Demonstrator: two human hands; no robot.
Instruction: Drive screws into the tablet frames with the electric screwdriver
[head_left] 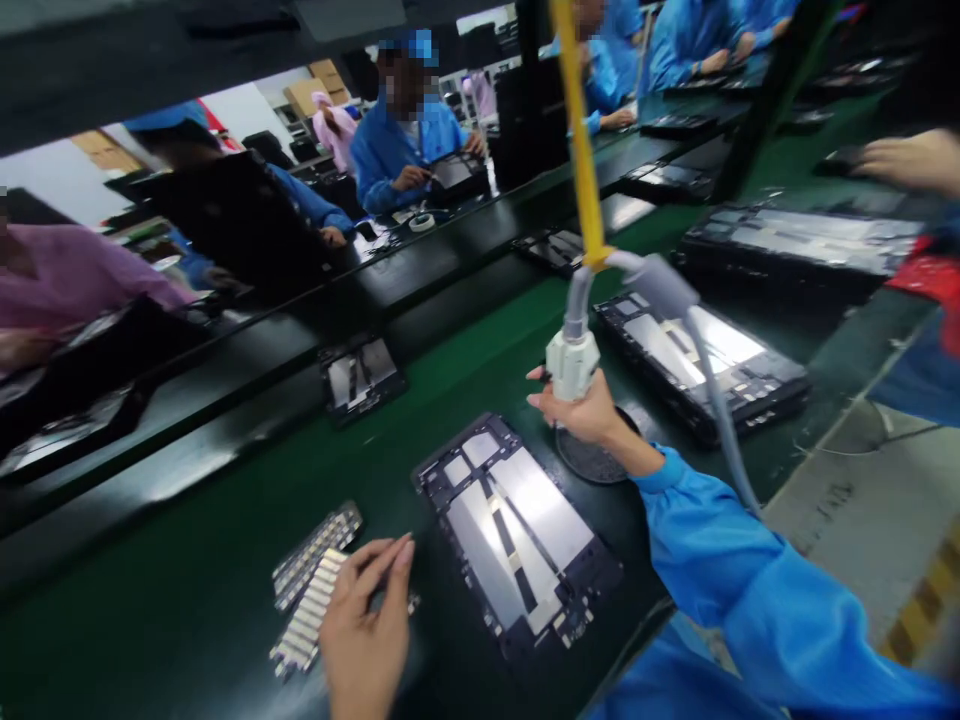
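My right hand (589,410) is wrapped round a white electric screwdriver (572,362), hung by its top from a yellow cord (581,140); its lower end is hidden. Under that hand is a round dark dish (592,455). My left hand (367,620) has thumb and fingers pinched together; whatever they hold is too small to make out. Beside it, partly behind the fingers, lie a strip of pale metal pieces (309,610) and a dark strip of small parts (319,550). Between my hands lies an opened tablet (517,530), its silver battery cells and black ribbon cables facing up.
More opened tablets lie on the green bench, one at the right (697,360), a stack (795,245) behind it, and a smaller one (364,375) at left. A grey cable (716,400) hangs down past my right arm. Co-workers in blue (412,140) sit across the bench.
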